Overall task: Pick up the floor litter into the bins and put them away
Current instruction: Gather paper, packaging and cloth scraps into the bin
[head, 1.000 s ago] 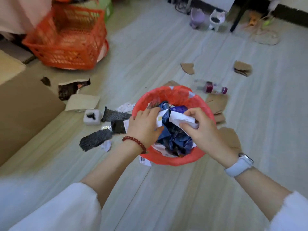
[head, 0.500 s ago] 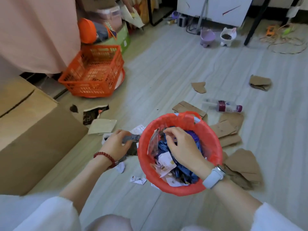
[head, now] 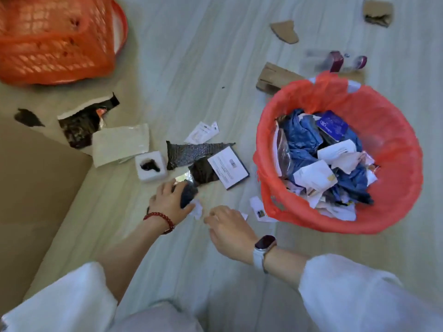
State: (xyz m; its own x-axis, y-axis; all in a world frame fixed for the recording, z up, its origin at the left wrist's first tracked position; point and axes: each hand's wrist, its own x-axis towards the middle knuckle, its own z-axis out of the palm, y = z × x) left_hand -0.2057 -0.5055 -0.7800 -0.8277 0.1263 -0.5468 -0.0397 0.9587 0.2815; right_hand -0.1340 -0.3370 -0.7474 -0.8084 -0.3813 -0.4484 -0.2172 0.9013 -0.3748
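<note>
A: Hands?
B: Two. Left hand (head: pixel 171 197), lower centre, fingers curled round a dark wad (head: pixel 188 193) on the floor (head: pixel 191 56). Right hand (head: pixel 227 226) just right of it, fingers curled down at the floor by a white scrap (head: pixel 197 210); whether it pinches anything, cannot tell.
A: Bins?
B: One bin (head: pixel 393 149), red liner, right of frame, packed with blue plastic and white paper. One orange crate (head: pixel 55 39), upper left.
A: Litter on the floor?
B: Centre cluster: one foam block (head: pixel 151 169), one white card (head: pixel 227 167), one grey mesh strip (head: pixel 191 152), one white slab (head: pixel 119 144), one torn black sheet (head: pixel 81 125). Two small labels (head: pixel 203 133) above the strip. One printed slip (head: pixel 260 209) touching the bin's lower left.
A: Cardboard?
B: Three brown pieces along the top right: one (head: pixel 285 32), one (head: pixel 378 13), one (head: pixel 275 79) just beside the bin rim. One bottle (head: pixel 335 61), blurred, above the bin.
A: Else?
B: One big box (head: pixel 31 188), left edge.
</note>
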